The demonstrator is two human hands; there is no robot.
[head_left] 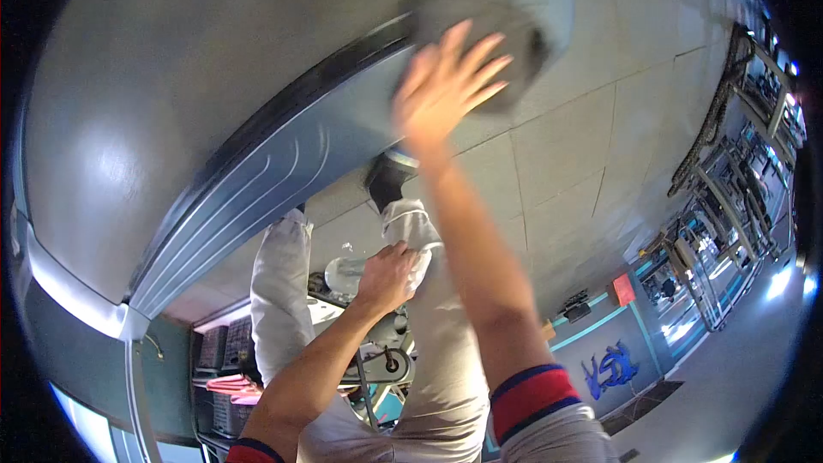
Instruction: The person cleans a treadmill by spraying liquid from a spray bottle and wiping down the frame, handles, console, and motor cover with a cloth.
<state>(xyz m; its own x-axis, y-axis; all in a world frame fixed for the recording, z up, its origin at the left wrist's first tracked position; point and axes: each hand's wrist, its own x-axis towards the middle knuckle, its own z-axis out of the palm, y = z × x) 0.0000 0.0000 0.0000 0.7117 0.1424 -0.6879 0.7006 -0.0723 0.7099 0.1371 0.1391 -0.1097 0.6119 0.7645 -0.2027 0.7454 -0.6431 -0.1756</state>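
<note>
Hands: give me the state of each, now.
Left hand: closed, fingers curled; whether it holds anything cannot be told.
Right hand: open, fingers spread on the blurred dark cloth.

Dark cloth (520,45): matt, weave too blurred to tell | long blue-grey rail (249,193): looks plastic, smooth, lightly glossy | left wide panel (111,103): smooth, shining in one spot | near trousers (446,377): matt cloth | right floor (566,141): matt, dull

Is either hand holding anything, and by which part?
The left hand seems to hold a clear bottle by one end, exact spot hidden. The right hand is spread over a dark cloth.
</note>
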